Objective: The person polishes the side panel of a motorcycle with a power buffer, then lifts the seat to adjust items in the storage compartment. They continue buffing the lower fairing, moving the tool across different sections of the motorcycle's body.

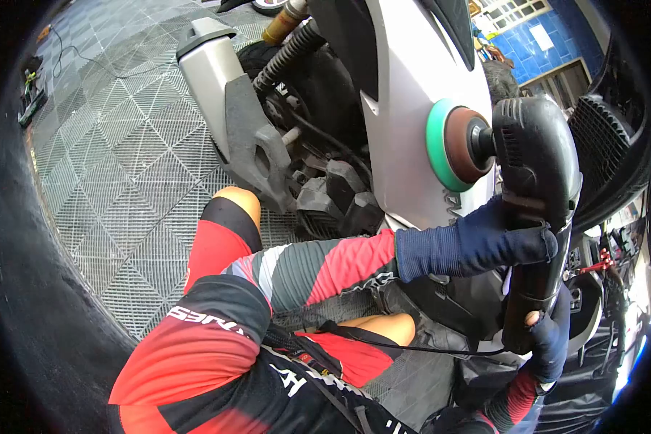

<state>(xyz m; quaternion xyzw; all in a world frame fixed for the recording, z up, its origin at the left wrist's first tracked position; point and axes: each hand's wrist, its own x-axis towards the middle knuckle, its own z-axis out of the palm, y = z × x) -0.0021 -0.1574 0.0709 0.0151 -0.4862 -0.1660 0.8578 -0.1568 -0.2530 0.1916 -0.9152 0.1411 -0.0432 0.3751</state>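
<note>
We hold the polisher (539, 159) in 2 hands, its black body running from the right-hand fingers up past the left-hand fingers to the head. Our left hand (506, 246), covered in dark blue cloth, wraps across the body just under the head, with the fingers clamped around it and their tips hidden on the far side. Our right hand (550, 340), in the same blue cloth, closes on the lower grip; 1 bare fingertip (533, 317) shows through and presses on the housing.

Above the left-hand fingers, the green foam pad (435, 145) sits on its brown backing plate, flat against the white body panel (405, 108) of a scooter. A thin black cord (412, 347) runs from below the right-hand fingers across our lap.

Farther out, beyond the pad and away from both sets of fingers, a coiled shock spring (289, 50) and a silver exhaust cover (210, 79) stand by the rear wheel. A grey grated floor (123, 159) lies beneath them, well apart from the fingers.
</note>
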